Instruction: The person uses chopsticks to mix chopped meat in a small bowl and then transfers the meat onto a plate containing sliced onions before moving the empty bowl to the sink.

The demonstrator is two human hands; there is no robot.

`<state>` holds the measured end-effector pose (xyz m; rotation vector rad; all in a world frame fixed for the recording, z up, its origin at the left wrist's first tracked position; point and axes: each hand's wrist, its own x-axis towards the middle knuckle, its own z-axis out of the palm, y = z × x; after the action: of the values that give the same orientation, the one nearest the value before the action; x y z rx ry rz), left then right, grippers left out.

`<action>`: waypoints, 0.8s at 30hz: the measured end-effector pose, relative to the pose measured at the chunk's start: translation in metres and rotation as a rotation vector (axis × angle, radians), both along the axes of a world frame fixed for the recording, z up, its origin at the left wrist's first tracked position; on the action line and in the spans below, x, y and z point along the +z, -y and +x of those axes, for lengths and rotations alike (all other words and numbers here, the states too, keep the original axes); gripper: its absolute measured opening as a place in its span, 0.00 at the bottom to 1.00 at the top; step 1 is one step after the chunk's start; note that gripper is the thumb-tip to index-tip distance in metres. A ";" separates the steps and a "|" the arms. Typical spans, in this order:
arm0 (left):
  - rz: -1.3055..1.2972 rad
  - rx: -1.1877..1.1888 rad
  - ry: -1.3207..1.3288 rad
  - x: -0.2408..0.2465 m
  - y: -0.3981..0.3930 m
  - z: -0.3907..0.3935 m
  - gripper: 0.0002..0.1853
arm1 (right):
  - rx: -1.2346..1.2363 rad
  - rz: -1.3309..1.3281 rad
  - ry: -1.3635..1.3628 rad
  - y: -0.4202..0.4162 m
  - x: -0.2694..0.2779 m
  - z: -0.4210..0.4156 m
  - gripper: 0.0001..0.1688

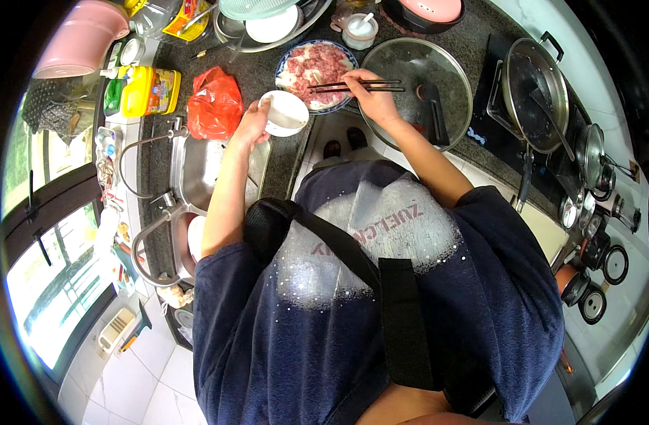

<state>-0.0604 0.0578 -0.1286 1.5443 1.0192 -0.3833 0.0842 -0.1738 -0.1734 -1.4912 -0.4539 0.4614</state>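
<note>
My left hand [254, 126] grips the rim of a small white bowl [286, 113], which is tilted beside a blue-rimmed plate [279, 59] of raw minced meat [319, 64]. Whether the bowl holds anything is hard to tell. My right hand [371, 98] holds a pair of dark chopsticks [380, 85], their tips over the near part of the meat. Beneath my right hand and forearm lies a large glass lid [404, 58] with a dark upright handle. A red plastic bag [214, 103] sits on the counter left of the bowl.
A double steel sink [196, 170] with curved taps is at the left. The hob at the right bears a wok [534, 90] with a spatula in it. Behind the plate stand a small pot of white granules [360, 31] and a basin [324, 11] with dishes. A yellow bottle [144, 91] stands near the window.
</note>
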 end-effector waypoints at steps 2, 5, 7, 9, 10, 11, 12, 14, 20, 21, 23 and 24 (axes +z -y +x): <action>-0.019 0.002 0.013 0.002 -0.007 -0.008 0.25 | 0.037 -0.037 0.016 -0.001 -0.002 -0.005 0.11; -0.021 0.080 0.003 0.001 -0.012 -0.016 0.24 | 0.107 -0.059 0.137 -0.004 -0.011 -0.011 0.10; -0.036 0.122 0.013 0.000 -0.016 -0.023 0.23 | 0.153 -0.127 0.242 -0.005 -0.006 -0.015 0.10; -0.058 0.129 0.037 0.000 -0.019 -0.030 0.22 | 0.143 -0.095 0.194 -0.003 -0.006 -0.015 0.09; -0.044 0.153 0.047 0.001 -0.015 -0.033 0.22 | 0.123 -0.060 0.138 0.000 -0.001 -0.015 0.09; -0.031 0.179 0.056 0.002 -0.014 -0.035 0.22 | 0.103 -0.026 0.082 0.002 0.003 -0.014 0.09; -0.041 0.156 0.083 0.002 -0.014 -0.038 0.22 | 0.073 0.008 0.034 0.005 0.004 -0.011 0.08; -0.060 0.111 0.136 0.000 -0.014 -0.044 0.23 | 0.072 0.022 -0.036 0.009 0.007 -0.008 0.08; -0.041 0.085 0.251 -0.002 -0.003 -0.055 0.28 | 0.106 -0.051 0.077 0.011 0.006 -0.006 0.09; -0.048 0.086 0.268 -0.002 -0.003 -0.056 0.28 | 0.113 -0.056 0.105 0.011 0.013 -0.006 0.09; -0.062 0.086 0.303 -0.003 -0.002 -0.058 0.29 | 0.133 -0.095 0.073 0.009 0.015 -0.010 0.09; -0.051 0.078 0.309 -0.003 -0.002 -0.057 0.29 | 0.119 -0.112 0.079 0.007 0.012 -0.009 0.09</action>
<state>-0.1174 0.0598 -0.1321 1.4589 0.8180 -0.1097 0.0752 -0.1810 -0.1618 -1.6004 -0.5892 0.5305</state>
